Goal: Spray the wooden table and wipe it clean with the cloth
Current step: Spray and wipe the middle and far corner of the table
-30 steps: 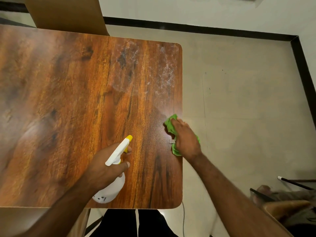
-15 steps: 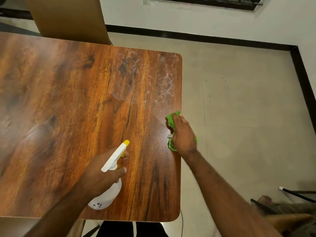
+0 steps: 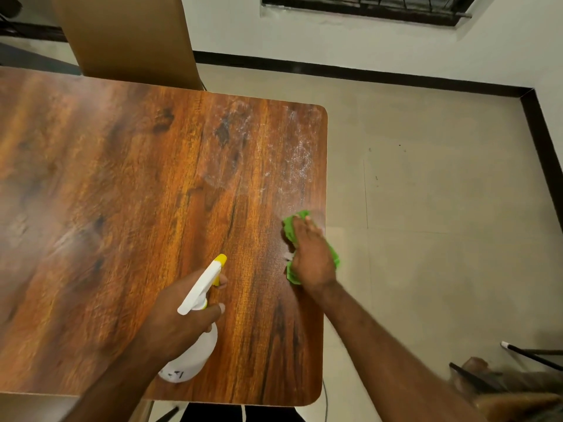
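Observation:
The wooden table (image 3: 122, 208) fills the left and middle of the head view. White spray droplets (image 3: 292, 153) cover its far right corner. My left hand (image 3: 179, 315) grips a white spray bottle (image 3: 195, 354) with a yellow nozzle, held just above the near part of the table. My right hand (image 3: 310, 254) presses a crumpled green cloth (image 3: 291, 228) flat against the table's right edge, just below the wet patch. Most of the cloth is hidden under the hand.
A brown panel (image 3: 128, 38) stands behind the table's far edge. Grey floor tiles (image 3: 441, 223) lie to the right, bounded by a black skirting (image 3: 365, 73). A chair with dark legs (image 3: 518, 376) sits at the lower right.
My right hand has slid the green cloth a little farther along the table's right edge toward the droplets. The view has tilted up. The left hand holds the bottle in much the same place.

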Available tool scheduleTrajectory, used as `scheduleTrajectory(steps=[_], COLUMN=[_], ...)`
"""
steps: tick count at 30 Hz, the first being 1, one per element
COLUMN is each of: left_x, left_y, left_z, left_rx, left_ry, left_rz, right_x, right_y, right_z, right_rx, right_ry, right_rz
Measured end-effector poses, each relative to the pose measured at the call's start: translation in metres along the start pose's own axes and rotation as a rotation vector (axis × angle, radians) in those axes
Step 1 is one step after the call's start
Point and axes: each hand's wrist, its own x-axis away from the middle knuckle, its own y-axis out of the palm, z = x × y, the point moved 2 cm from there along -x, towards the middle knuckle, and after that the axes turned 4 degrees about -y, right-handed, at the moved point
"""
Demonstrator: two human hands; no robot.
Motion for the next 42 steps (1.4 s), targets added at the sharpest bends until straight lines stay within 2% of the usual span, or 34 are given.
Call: scheduleTrajectory(steps=[3, 4, 7, 9, 11, 14, 16, 22, 29, 35, 37, 39, 41, 42], left_x=[-0.001, -0.001, -0.002, -0.002, -0.003, -0.005, -0.008, -0.027, -0.053, -0.078, -0.085, -0.090, -0.094, -0.096], left_y=[0.000, -0.001, -0.007, -0.011, -0.014, -0.016, -0.020, -0.031, -0.053, -0.067, -0.070, -0.073, -0.076, -0.079], left_z=[0.002, 0.002, 0.001, 0.000, -0.001, -0.001, -0.001, -0.001, 0.008, 0.003, 0.003, 0.002, 0.000, -0.001], left_rx=[0.011, 0.018, 0.028, 0.056, 0.077, 0.086, 0.083, 0.058, 0.068, 0.034, 0.028, 0.021, 0.012, 0.001], left_ry=[-0.005, -0.005, 0.006, -0.005, -0.021, -0.023, -0.014, 0.008, 0.095, 0.080, 0.076, 0.074, 0.062, 0.063], left_rz=[0.007, 0.009, 0.012, 0.022, 0.030, 0.027, 0.016, -0.044, -0.107, -0.125, -0.129, -0.131, -0.148, -0.157], right_x=[0.005, 0.002, -0.020, -0.023, -0.017, -0.005, -0.011, -0.061, 0.000, -0.066, -0.067, -0.051, -0.041, -0.044], right_y=[0.002, -0.001, -0.010, -0.004, 0.008, 0.020, 0.012, -0.015, 0.003, -0.004, 0.000, 0.009, 0.010, 0.006], right_z=[-0.011, -0.004, 0.018, 0.011, -0.007, -0.023, -0.017, 0.023, 0.017, 0.008, -0.010, -0.029, -0.030, -0.023], right_rx=[0.020, 0.015, 0.001, -0.006, -0.038, 0.016, 0.037, 0.069, 0.018, 0.022, 0.022, 0.041, 0.081, 0.090], right_ry=[-0.277, -0.277, -0.016, 0.068, -0.003, -0.199, -0.244, 0.054, 0.182, 0.240, 0.207, 0.070, -0.042, -0.030], right_rz=[-0.115, -0.107, 0.009, 0.048, 0.025, -0.103, -0.120, 0.010, 0.095, 0.157, 0.134, 0.049, -0.019, -0.014])
